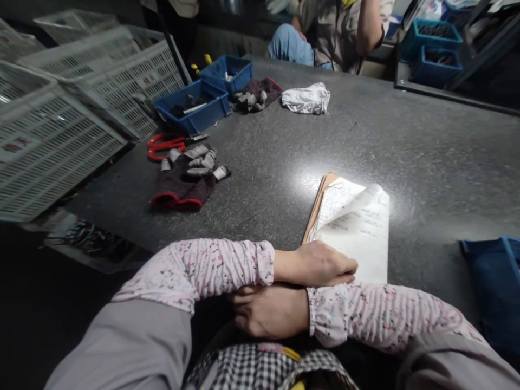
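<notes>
Notebook (357, 238) lies open on the dark speckled table (426, 157), right of centre, its near edge under our crossed forearms; one page curls up from the spine side.

Largest first: table, grey stone-like top, running from our arms to the far wall. White slatted crates (60, 114) stacked along the left edge. A second person (337, 27) sits at the far side, seen only as torso, arm and knee. Blue bins (195, 103), two of them, near the crates, holding small parts. Another blue bin (493, 281) at the right edge, near our right sleeve.

Our arms are folded. Left hand (317, 264) crosses over on top and rests on the notebook's near left corner, fingers (345, 268) together and curled loosely, flat on the page, gripping nothing. The paper extends up and to the right, away from those fingertips. Right hand (268, 311) is tucked beneath the left forearm, off the notebook and just beside its near edge (fingers partly hidden, so we cannot tell how they sit).

Smaller items: dark gloves with red cuffs (187, 181) left of centre, well apart from the notebook. A crumpled white cloth (306, 98) farther back. Red-handled scissors (166, 145) just behind the gloves.
</notes>
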Tool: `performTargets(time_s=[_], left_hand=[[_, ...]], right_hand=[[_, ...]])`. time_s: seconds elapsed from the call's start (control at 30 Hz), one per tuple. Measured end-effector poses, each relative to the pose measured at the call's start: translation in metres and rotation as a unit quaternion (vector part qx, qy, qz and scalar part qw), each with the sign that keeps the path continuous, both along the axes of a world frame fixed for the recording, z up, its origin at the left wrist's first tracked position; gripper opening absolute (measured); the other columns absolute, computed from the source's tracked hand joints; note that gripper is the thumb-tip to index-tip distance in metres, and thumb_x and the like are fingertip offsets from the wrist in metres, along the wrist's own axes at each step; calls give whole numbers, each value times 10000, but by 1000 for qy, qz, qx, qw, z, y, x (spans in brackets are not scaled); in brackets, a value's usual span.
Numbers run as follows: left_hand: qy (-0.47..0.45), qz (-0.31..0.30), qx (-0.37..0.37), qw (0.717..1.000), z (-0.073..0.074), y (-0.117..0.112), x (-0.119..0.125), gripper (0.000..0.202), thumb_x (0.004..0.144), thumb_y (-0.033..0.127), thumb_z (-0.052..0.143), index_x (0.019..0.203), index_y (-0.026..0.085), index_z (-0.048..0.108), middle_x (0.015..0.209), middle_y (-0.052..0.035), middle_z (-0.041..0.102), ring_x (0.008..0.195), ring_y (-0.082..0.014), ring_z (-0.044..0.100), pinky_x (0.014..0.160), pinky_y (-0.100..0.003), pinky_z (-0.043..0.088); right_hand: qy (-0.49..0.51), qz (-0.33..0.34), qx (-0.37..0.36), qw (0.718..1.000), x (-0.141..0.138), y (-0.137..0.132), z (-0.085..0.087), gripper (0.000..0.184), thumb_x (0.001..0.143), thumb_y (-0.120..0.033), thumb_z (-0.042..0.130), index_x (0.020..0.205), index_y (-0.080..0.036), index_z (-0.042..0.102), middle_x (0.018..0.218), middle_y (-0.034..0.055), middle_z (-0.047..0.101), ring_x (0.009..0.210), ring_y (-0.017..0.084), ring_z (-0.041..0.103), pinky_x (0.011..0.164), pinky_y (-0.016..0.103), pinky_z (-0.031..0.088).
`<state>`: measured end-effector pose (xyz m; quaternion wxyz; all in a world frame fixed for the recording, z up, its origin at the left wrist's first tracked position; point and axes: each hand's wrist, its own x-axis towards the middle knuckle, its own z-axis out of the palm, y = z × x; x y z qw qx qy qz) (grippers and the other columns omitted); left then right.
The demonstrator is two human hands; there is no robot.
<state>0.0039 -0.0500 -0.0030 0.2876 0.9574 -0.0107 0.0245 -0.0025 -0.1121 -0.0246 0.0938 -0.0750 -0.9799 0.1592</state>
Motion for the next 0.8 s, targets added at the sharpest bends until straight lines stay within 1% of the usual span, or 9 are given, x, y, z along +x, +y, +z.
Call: performTargets(time_s=[0.13, 0.37, 0.6, 0.8], left_hand=[[-15, 13, -10, 1000, -1, -1, 0, 225, 1023, 373, 471, 953, 230, 628, 895, -4, 743, 789, -155, 671, 619, -306, 416], [5, 8, -29, 1000, -2, 0, 1, 251, 1027, 406, 450, 951, 233, 615, 914, 1, 737, 811, -149, 666, 644, -287, 418], [-10, 13, -36, 999, -4, 0, 0, 239, 1018, 397, 463, 937, 234, 618, 899, 0, 736, 776, -156, 653, 630, -306, 418], [-25, 15, -43, 999, -4, 0, 0, 224, 1002, 373, 491, 900, 226, 626, 861, -2, 726, 727, -161, 628, 608, -309, 416]], right_hand=[[-6, 0, -1, 1000, 1, 0, 2, 183, 995, -215, 601, 896, -85, 682, 876, 91, 632, 1014, 257, 574, 997, 373, 361], [-7, 0, -6, 1000, 1, 0, -1, 199, 1006, -220, 586, 907, -75, 680, 896, 106, 633, 1038, 269, 567, 1001, 377, 362], [-13, 0, -5, 1000, 0, -1, -1, 192, 1012, -205, 570, 924, -76, 680, 929, 110, 638, 1049, 261, 575, 1006, 367, 369], [-7, 3, -7, 1000, 1, 1, -3, 210, 1015, -232, 574, 925, -72, 674, 923, 112, 629, 1044, 265, 569, 1004, 372, 371]])
